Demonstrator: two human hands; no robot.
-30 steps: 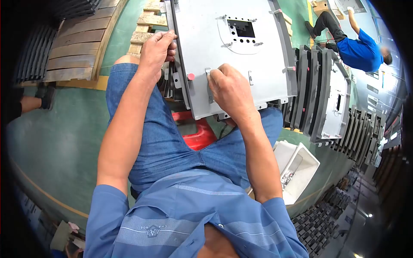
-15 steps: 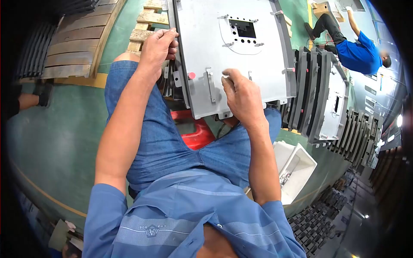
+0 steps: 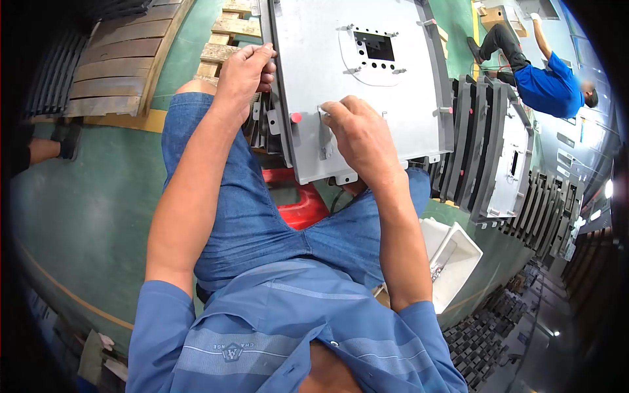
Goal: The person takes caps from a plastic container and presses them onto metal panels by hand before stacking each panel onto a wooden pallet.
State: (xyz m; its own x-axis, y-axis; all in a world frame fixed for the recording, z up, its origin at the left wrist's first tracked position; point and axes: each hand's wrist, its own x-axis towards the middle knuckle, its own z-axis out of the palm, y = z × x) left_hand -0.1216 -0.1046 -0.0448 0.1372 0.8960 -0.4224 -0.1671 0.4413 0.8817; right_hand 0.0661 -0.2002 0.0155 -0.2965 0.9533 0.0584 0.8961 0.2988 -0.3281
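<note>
A grey metal panel [image 3: 367,124] with raised side edges lies over my knees, with a rectangular cut-out [image 3: 375,46] ringed by holes and small studs. My left hand [image 3: 244,75] is closed in a pinch at the panel's left edge; whatever it pinches, if anything, is too small to make out. Over the lower part of the panel, my right hand [image 3: 362,137] has its fingertips pressed together at the top end of a narrow upright metal bracket [image 3: 325,141]. What lies between those fingertips is hidden. A red round cap [image 3: 296,118] sits left of the bracket.
Similar grey panels [image 3: 481,150] stand in a row at right. A white bin [image 3: 458,265] with small metal parts is by my right thigh. A red stool [image 3: 304,209] shows between my legs. Wooden pallets [image 3: 108,72] lie at left. A person in blue [image 3: 550,82] works at upper right.
My right hand has moved left across the panel, its fingertips coming to the top of the bracket. My left hand stays at the panel edge.
</note>
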